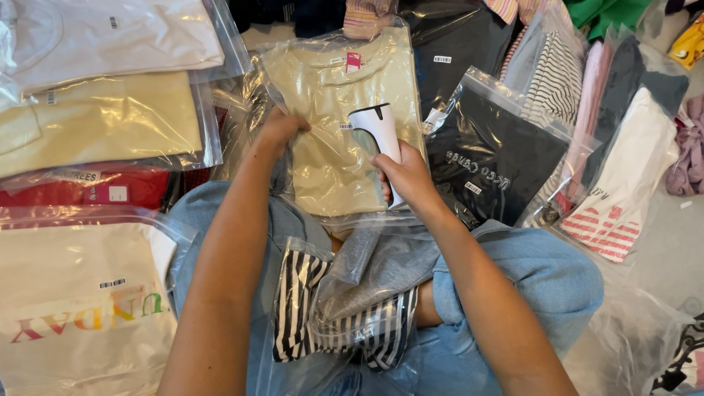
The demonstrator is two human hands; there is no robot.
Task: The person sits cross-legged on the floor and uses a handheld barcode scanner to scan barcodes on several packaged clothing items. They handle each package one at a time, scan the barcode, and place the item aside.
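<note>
My right hand (407, 176) grips a white handheld barcode scanner (378, 132) with a black tip, pointed at a beige folded garment in a clear plastic bag (334, 95). My left hand (280, 130) pinches the left edge of that same bag, near a small label. The bag rests against my knees, which are in blue jeans (528, 271). In my lap lies a black-and-white striped garment in a crumpled clear bag (345, 308).
Bagged clothes surround me: a black garment (495, 165) to the right, a white one with red stripes (623, 198), cream and white bags (103, 121) at upper left, a red one (95, 187), and a cream printed one (81, 308) at lower left.
</note>
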